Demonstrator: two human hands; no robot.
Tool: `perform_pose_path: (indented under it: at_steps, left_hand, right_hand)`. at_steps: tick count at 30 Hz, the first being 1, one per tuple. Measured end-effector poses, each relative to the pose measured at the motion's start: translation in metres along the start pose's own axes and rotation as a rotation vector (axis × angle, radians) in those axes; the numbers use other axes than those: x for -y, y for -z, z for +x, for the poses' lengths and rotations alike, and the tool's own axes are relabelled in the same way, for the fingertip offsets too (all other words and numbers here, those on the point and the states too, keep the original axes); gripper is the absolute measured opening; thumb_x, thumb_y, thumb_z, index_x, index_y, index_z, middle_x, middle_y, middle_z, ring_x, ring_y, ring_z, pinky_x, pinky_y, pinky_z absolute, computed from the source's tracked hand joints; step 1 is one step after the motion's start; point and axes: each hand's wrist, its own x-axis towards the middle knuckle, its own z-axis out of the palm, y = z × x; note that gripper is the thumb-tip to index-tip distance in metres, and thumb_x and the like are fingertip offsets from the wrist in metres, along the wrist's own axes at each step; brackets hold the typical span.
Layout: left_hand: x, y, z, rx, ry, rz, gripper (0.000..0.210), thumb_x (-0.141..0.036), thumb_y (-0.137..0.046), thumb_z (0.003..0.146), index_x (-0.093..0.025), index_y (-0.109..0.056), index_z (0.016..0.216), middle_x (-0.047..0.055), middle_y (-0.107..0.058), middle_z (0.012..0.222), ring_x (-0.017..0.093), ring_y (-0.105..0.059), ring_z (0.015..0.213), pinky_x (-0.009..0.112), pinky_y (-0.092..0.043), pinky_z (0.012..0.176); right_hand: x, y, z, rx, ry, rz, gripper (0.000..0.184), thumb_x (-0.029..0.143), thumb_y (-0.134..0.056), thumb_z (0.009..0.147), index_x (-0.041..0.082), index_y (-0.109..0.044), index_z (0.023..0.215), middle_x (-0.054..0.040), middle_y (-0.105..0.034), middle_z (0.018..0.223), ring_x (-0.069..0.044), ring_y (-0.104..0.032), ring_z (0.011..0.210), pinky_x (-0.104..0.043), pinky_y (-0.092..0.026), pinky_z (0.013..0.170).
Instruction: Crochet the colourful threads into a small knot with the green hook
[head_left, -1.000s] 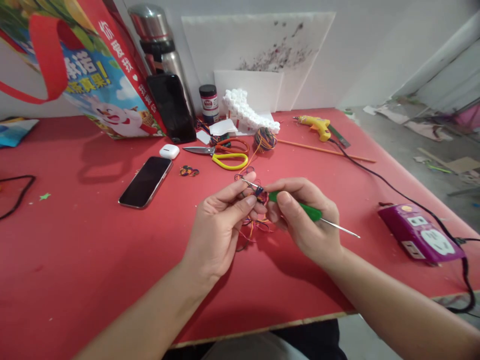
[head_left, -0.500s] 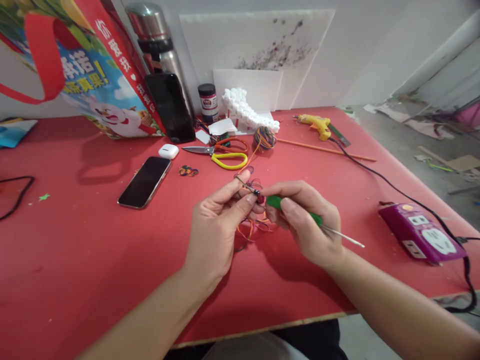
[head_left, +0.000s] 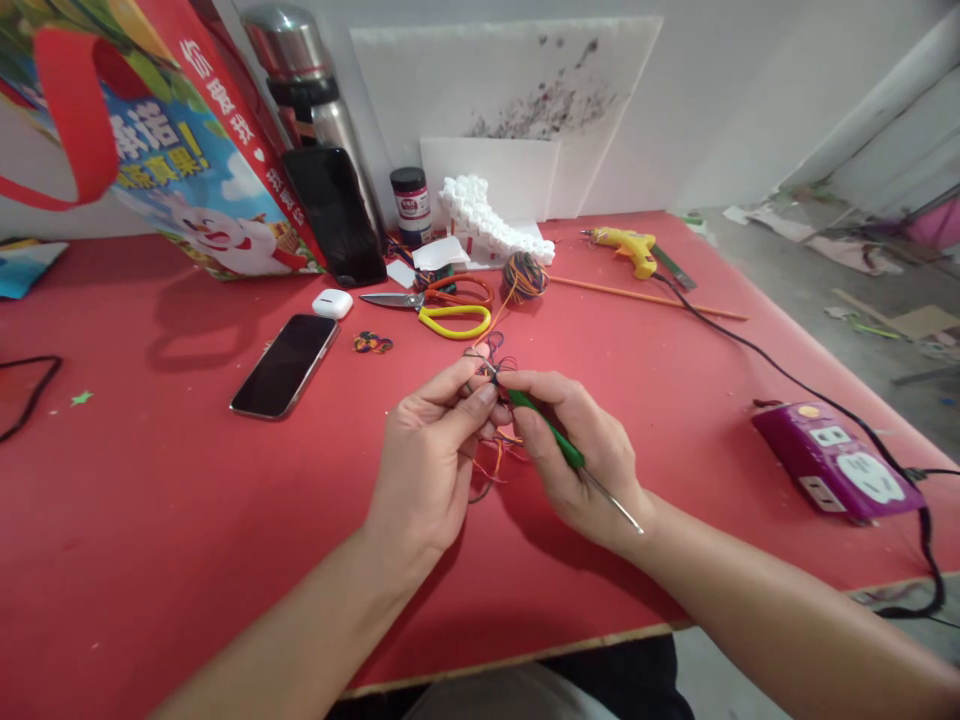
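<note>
My right hand (head_left: 577, 450) grips a crochet hook (head_left: 551, 430) by its green handle; one metal end sticks out below toward the wrist, the other points into the yarn. My left hand (head_left: 442, 430) pinches a small dark piece of yarn work (head_left: 501, 392), mostly hidden by the fingers, right at the hook's tip. Loose multicoloured yarn (head_left: 495, 465) hangs in loops under the fingers. From the left fingertips a strand runs back to a yarn ball (head_left: 525, 276) on the red table. A small knotted multicoloured yarn piece (head_left: 372, 343) lies left of the hands.
Scissors (head_left: 450, 305), a phone (head_left: 285, 366) and a white earphone case (head_left: 332, 303) lie beyond my left hand. A second phone (head_left: 334, 215) leans upright near a steel flask (head_left: 292, 60). A yellow glue gun (head_left: 626, 248) lies at back right; a purple power socket (head_left: 836, 460) sits at right.
My right hand has shifted left, closer to the left hand, and the hook now slants more steeply. My left hand keeps its pinch on the yarn work. The view has shifted slightly.
</note>
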Motion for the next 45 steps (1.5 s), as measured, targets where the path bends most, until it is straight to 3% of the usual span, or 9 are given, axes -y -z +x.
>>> perform_pose_path:
  at_steps: [3,7,10,14,25,45]
  left_hand:
    - [-0.007,0.001,0.0,0.076,0.008,0.003,0.017,-0.009,-0.091,0.073,-0.015,-0.087,0.089,-0.003,-0.067,0.067,0.005,-0.063,0.062,0.012,-0.052,0.061]
    - [-0.013,0.002,-0.001,0.083,0.007,-0.017,0.026,-0.005,-0.087,0.077,-0.019,-0.088,0.099,-0.003,-0.07,0.069,0.006,-0.065,0.062,0.014,-0.056,0.062]
    - [-0.016,0.003,0.0,0.074,0.004,-0.014,0.028,-0.004,-0.086,0.076,-0.018,-0.089,0.1,-0.003,-0.07,0.07,0.006,-0.066,0.06,0.013,-0.057,0.059]
    - [-0.017,0.004,0.001,0.047,-0.001,-0.001,0.029,-0.003,-0.086,0.076,-0.019,-0.089,0.101,-0.003,-0.07,0.071,0.006,-0.067,0.06,0.012,-0.055,0.052]
    - [-0.016,0.006,0.001,0.008,-0.073,0.048,0.034,-0.004,-0.087,0.072,-0.02,-0.091,0.102,-0.002,-0.072,0.076,0.005,-0.068,0.059,0.011,-0.056,0.054]
    - [-0.022,0.005,0.002,-0.029,-0.044,0.039,0.032,-0.005,-0.086,0.066,-0.018,-0.091,0.094,-0.003,-0.069,0.072,0.005,-0.065,0.054,0.012,-0.056,0.049]
  right_hand:
    - [-0.003,0.003,-0.001,0.003,-0.044,0.143,0.025,0.021,-0.06,0.11,0.026,-0.066,0.133,-0.005,-0.082,0.11,-0.016,-0.079,0.088,-0.029,-0.067,0.082]
    - [-0.007,0.007,0.0,0.016,-0.096,0.381,0.024,0.025,-0.063,0.11,0.023,-0.068,0.134,-0.0041,-0.079,0.097,-0.013,-0.073,0.073,-0.025,-0.062,0.063]
    - [-0.006,0.008,0.002,-0.006,-0.126,0.441,0.02,0.027,-0.065,0.109,0.021,-0.071,0.128,-0.0013,-0.072,0.083,-0.012,-0.066,0.064,-0.025,-0.059,0.057]
    - [-0.004,0.008,0.005,-0.017,-0.131,0.48,0.018,0.024,-0.065,0.109,0.022,-0.072,0.125,0.0007,-0.069,0.079,-0.011,-0.062,0.06,-0.023,-0.056,0.055]
    - [-0.007,0.015,0.002,-0.014,-0.158,0.41,0.022,0.023,-0.068,0.108,0.029,-0.076,0.127,0.0025,-0.07,0.081,-0.009,-0.064,0.063,-0.021,-0.055,0.059]
    - [-0.009,0.02,0.001,-0.033,-0.183,0.351,0.022,0.026,-0.071,0.106,0.031,-0.08,0.125,0.0005,-0.073,0.083,-0.011,-0.062,0.064,-0.024,-0.052,0.057]
